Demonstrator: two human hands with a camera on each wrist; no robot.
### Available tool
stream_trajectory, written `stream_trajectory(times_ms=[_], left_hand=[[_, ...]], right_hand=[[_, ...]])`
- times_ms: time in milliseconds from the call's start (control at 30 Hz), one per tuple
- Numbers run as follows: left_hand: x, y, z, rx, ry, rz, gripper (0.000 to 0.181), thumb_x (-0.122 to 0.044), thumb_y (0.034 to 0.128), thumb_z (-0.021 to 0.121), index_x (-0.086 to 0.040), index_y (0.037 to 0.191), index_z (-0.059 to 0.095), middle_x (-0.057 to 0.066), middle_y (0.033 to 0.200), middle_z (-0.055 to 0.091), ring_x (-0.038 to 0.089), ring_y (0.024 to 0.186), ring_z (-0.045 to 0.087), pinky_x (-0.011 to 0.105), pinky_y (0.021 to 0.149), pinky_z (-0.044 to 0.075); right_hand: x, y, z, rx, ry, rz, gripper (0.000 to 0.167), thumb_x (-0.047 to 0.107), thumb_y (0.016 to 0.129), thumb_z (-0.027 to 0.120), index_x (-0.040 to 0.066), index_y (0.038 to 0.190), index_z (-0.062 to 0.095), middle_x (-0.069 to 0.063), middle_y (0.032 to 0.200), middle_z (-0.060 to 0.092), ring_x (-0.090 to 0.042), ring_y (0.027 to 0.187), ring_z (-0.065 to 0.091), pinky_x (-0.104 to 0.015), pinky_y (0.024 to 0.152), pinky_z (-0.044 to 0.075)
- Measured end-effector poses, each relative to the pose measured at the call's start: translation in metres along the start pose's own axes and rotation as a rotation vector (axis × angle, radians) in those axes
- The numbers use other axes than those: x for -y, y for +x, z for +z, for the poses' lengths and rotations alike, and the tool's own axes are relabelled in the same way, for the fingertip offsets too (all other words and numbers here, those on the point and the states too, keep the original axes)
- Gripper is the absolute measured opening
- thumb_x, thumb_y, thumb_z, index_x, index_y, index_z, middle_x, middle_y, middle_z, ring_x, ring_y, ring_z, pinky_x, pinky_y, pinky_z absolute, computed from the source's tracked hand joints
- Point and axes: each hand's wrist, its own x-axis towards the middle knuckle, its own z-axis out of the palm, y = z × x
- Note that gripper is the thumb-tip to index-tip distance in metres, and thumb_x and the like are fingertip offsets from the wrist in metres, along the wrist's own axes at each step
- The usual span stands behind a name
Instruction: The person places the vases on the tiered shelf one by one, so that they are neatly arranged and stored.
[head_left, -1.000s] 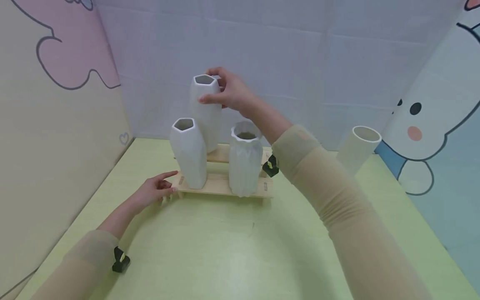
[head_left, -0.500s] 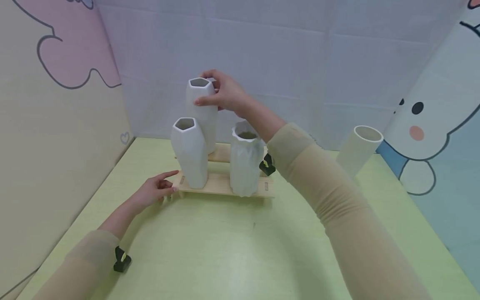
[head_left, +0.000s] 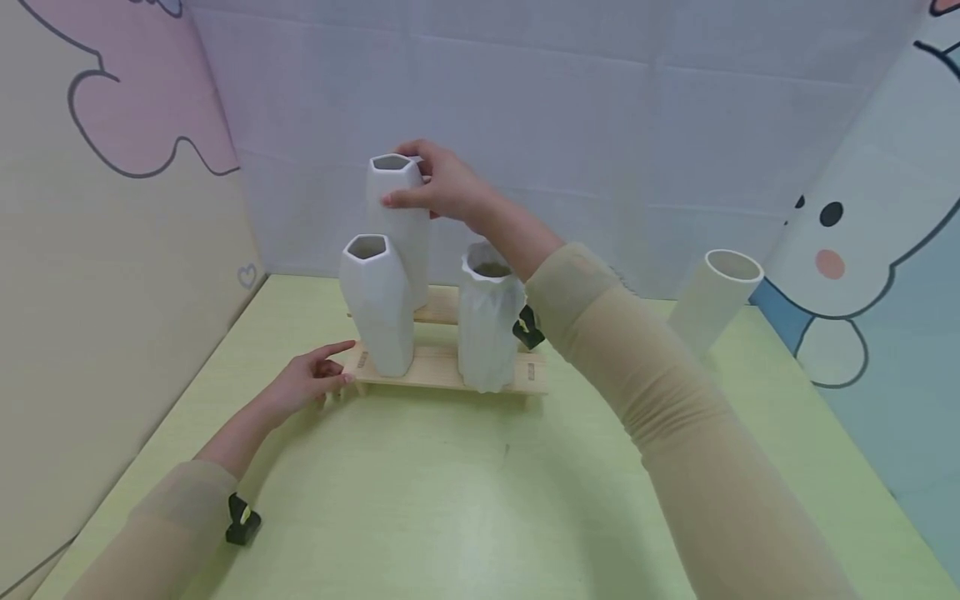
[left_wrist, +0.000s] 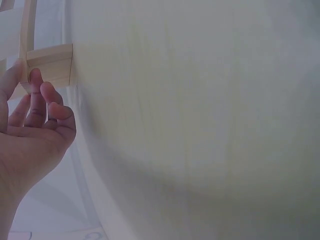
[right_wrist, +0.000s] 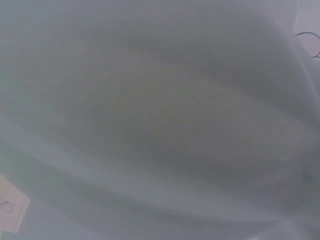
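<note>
In the head view my right hand (head_left: 446,187) grips the upper part of a tall faceted white vase (head_left: 396,218), which stands upright at the left of the upper board of a two-level wooden rack (head_left: 435,367); its base is partly hidden. A shorter faceted white vase (head_left: 378,312) and a fluted white vase (head_left: 487,333) stand on the lower board. At that board's left end my left hand (head_left: 303,385) holds the rack by thumb and fingers. In the left wrist view the left hand (left_wrist: 37,135) has fingertips against the rack's wooden end (left_wrist: 52,62).
A white cylindrical vase (head_left: 708,304) stands at the table's right rear, beyond my right sleeve. A pale back wall and patterned side walls border the table (head_left: 450,492). A blurred pale surface (right_wrist: 160,110) fills most of the right wrist view, with wood (right_wrist: 10,205) at lower left.
My right hand and the tall vase have shifted left along the upper board. The left hand and the other vases have stayed in place.
</note>
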Motion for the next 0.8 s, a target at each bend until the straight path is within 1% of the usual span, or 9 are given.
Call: stream_trajectory(times_ms=[133,167,333,467,567,800], left_hand=[[0.001,0.001,0.001,-0.003,0.008,0.002,0.065,-0.022,0.0909,0.064,-0.015,0.147,0.032,0.019,0.104,0.059,0.018,0.072,0.051,0.029,0.053,0.046],[0.004,0.002,0.001,-0.007,0.01,0.002,0.065,-0.024,0.0905,0.065,-0.016,0.147,0.033,0.017,0.104,0.059,0.018,0.071,0.052,0.029,0.053,0.046],[0.003,0.002,0.001,-0.008,0.006,0.01,0.066,-0.026,0.0899,0.065,-0.016,0.147,0.034,0.017,0.104,0.059,0.017,0.071,0.051,0.028,0.053,0.046],[0.004,0.002,0.001,0.0,0.007,0.019,0.066,-0.025,0.0904,0.065,-0.015,0.147,0.033,0.019,0.105,0.059,0.017,0.071,0.051,0.027,0.053,0.046],[0.003,0.002,0.001,-0.002,0.0,0.006,0.066,-0.025,0.0902,0.065,-0.016,0.147,0.033,0.019,0.104,0.059,0.016,0.071,0.051,0.027,0.053,0.046],[0.002,0.0,0.001,-0.004,-0.005,0.007,0.066,-0.024,0.0901,0.065,-0.015,0.147,0.033,0.016,0.103,0.058,0.017,0.071,0.051,0.028,0.054,0.046]], right_hand=[[0.002,0.001,0.0,0.015,0.001,0.012,0.074,0.031,0.079,0.076,0.021,0.141,0.035,-0.003,0.129,0.05,-0.017,0.109,0.053,-0.033,0.085,0.048],[0.001,0.0,0.0,0.016,0.004,0.012,0.074,0.031,0.08,0.075,0.021,0.141,0.035,-0.003,0.13,0.05,-0.017,0.11,0.052,-0.033,0.086,0.048],[0.0,-0.001,-0.002,0.023,0.04,0.016,0.076,0.03,0.08,0.075,0.023,0.143,0.034,-0.003,0.132,0.049,-0.018,0.111,0.052,-0.034,0.088,0.048],[-0.001,-0.003,-0.004,0.02,0.063,0.003,0.075,0.03,0.08,0.075,0.025,0.143,0.034,-0.003,0.135,0.048,-0.018,0.113,0.052,-0.035,0.089,0.047],[-0.001,-0.004,-0.006,0.012,0.067,-0.006,0.073,0.03,0.08,0.075,0.026,0.142,0.036,-0.002,0.137,0.047,-0.017,0.115,0.051,-0.036,0.091,0.046],[-0.002,-0.012,-0.013,0.015,0.072,-0.04,0.071,0.029,0.081,0.074,0.024,0.142,0.038,0.0,0.141,0.045,-0.016,0.12,0.05,-0.039,0.095,0.045]])
